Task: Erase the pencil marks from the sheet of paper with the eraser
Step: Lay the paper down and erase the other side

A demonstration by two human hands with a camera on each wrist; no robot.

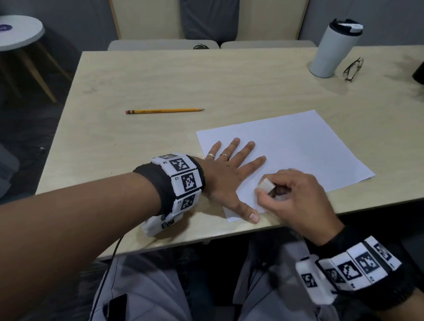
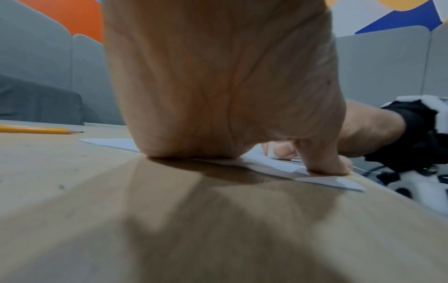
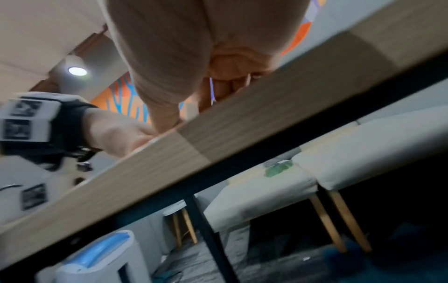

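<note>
A yellow pencil (image 1: 164,110) lies on the pale wood-grain counter (image 1: 150,84), well apart from the sheet of paper (image 1: 292,144); a white tumbler (image 1: 333,49) and folded glasses (image 1: 353,69) stand far right. The left hand (image 1: 228,174) presses flat on the sheet's near corner, fingers spread straight. The right hand (image 1: 296,194) pinches a blocky white eraser (image 1: 266,185) against the smooth paper just beside the left thumb

White rectangular sheet of paper (image 1: 293,152): flat on light wooden desk (image 1: 165,81), near front edge, skewed to it; near-left corner close to desk edge. Surface looks blank; pencil marks too faint to tell. Small white block eraser (image 1: 266,185): pinched in right hand (image 1: 299,199), tilted, over paper's near-left part; contact unclear.
</note>
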